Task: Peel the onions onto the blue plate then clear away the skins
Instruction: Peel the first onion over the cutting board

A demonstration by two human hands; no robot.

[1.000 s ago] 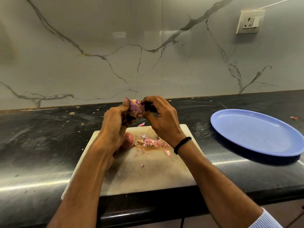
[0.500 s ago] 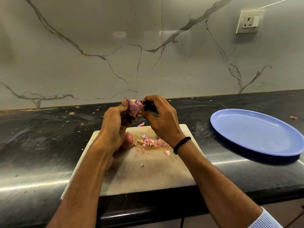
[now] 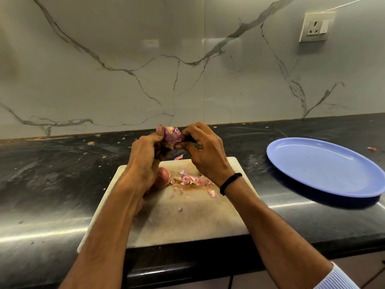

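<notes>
A partly peeled purple onion [image 3: 172, 136] is held up above the far edge of the white cutting board [image 3: 187, 217]. My left hand [image 3: 145, 157] grips it from the left, thumb on top. My right hand [image 3: 205, 151] pinches its skin from the right with thumb and fingers. An unpeeled reddish onion [image 3: 163, 178] lies on the board, partly hidden behind my left wrist. A small heap of pink and tan skins [image 3: 190, 180] lies on the board beside it. The blue plate [image 3: 325, 165] sits on the counter to the right with nothing on it.
The board lies on a dark stone counter [image 3: 52, 184], its near edge overhanging the counter's front. Skin flecks are scattered on the counter, one scrap [image 3: 371, 148] beyond the plate. A marble wall with a socket [image 3: 315, 27] stands behind.
Both hands have stayed almost still; the onion has turned slightly in my fingers, showing more purple flesh on top.
</notes>
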